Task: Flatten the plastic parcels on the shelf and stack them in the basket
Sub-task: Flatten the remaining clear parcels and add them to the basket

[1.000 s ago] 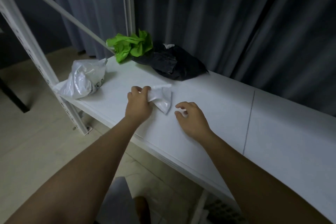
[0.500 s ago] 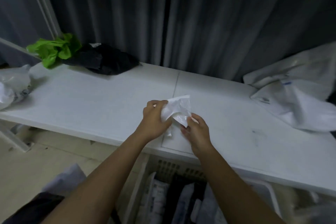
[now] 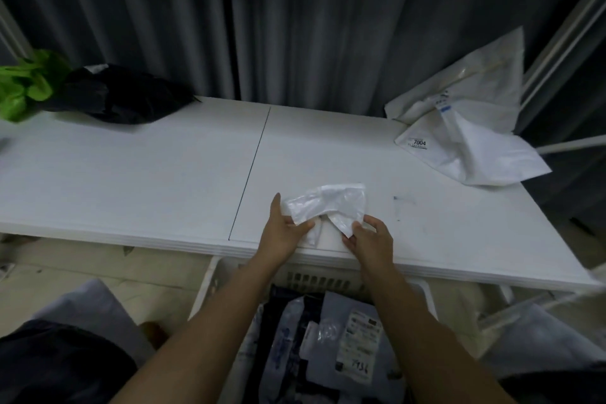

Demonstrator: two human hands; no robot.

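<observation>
A small clear plastic parcel [image 3: 328,205] is pinched at its near corners by the left hand [image 3: 284,229] and right hand [image 3: 370,241], spread between them on the shelf [image 3: 164,170]. The basket [image 3: 328,279] sits below the wrists. If pulled unevenly, the thin film could be crumpled again or let slip.
</observation>
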